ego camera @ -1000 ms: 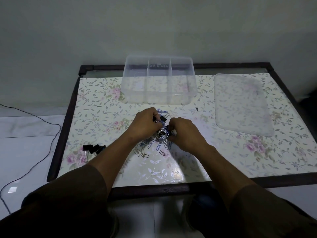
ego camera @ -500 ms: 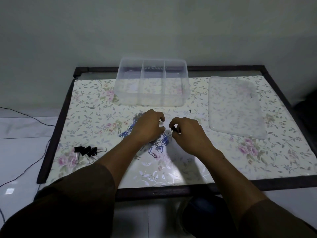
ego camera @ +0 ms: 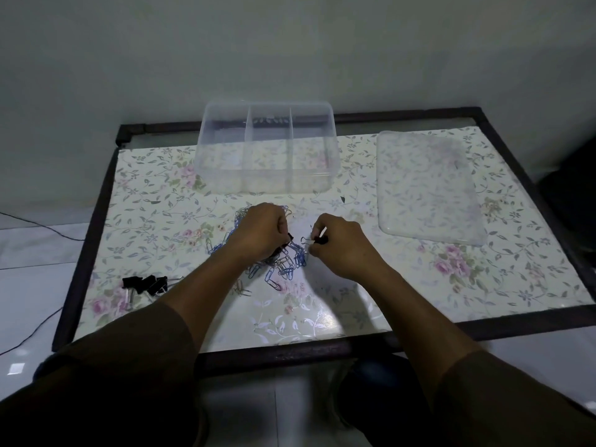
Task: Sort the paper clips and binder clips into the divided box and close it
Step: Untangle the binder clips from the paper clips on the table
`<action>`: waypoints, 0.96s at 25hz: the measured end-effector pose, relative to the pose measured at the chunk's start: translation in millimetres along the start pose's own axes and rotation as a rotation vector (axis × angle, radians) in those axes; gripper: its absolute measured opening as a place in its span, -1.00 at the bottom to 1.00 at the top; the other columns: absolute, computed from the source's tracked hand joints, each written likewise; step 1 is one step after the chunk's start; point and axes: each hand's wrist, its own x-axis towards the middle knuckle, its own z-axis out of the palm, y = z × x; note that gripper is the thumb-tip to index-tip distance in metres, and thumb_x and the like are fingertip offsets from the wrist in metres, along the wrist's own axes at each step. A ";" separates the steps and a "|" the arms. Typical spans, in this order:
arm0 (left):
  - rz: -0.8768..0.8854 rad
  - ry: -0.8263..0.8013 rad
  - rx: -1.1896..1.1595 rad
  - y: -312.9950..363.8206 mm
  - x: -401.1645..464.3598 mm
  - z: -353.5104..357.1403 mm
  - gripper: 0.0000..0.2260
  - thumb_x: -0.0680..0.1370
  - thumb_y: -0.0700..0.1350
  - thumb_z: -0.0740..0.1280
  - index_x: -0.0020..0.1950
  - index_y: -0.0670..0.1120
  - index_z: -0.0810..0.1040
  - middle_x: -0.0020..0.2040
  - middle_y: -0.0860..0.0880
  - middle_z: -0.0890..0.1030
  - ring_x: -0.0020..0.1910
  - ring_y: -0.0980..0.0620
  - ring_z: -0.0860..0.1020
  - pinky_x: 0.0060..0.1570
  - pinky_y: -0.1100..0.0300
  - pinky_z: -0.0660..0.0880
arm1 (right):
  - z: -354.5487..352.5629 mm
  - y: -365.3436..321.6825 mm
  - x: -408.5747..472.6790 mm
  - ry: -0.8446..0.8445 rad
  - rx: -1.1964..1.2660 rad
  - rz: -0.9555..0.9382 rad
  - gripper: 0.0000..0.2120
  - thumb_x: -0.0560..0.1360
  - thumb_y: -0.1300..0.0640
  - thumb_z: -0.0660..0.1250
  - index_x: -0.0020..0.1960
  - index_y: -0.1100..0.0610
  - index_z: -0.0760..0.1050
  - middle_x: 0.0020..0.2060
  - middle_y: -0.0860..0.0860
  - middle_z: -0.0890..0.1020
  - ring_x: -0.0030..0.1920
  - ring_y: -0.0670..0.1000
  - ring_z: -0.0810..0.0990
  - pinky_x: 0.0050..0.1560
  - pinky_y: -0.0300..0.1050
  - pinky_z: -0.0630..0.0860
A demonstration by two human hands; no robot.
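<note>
A pile of blue and silver paper clips (ego camera: 285, 266) lies mid-table, partly under my hands. My left hand (ego camera: 261, 232) rests curled on the pile, its fingers closed around a black binder clip whose edge shows at the fingertips. My right hand (ego camera: 342, 246) pinches another black binder clip (ego camera: 317, 240) just right of the pile, lifted slightly off it. A clear divided box (ego camera: 267, 175) with three compartments stands open at the back. Its clear lid (ego camera: 429, 185) lies flat to the right. Several black binder clips (ego camera: 145, 283) sit grouped at the table's left.
The table (ego camera: 451, 285) has a floral cover and a dark frame. A wall rises right behind the box. A black cable (ego camera: 32, 224) runs over the floor at the left. My knees are below the front edge.
My right hand has drawn a black binder clip out of the pile toward the right. The hands have moved apart. The view has shifted slightly.
</note>
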 end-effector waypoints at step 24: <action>-0.195 -0.184 -0.599 26.7 -17.1 1.8 -0.88 0.55 -0.24 0.33 -0.08 -0.28 0.59 -0.25 -0.21 0.65 -0.33 -0.11 0.57 -0.25 0.05 0.53 | -24.6 4.4 -6.6 0.030 0.261 0.230 -0.88 0.57 0.21 0.31 -0.04 0.19 0.62 -0.12 0.12 0.69 -0.29 0.05 0.66 -0.16 -0.01 0.68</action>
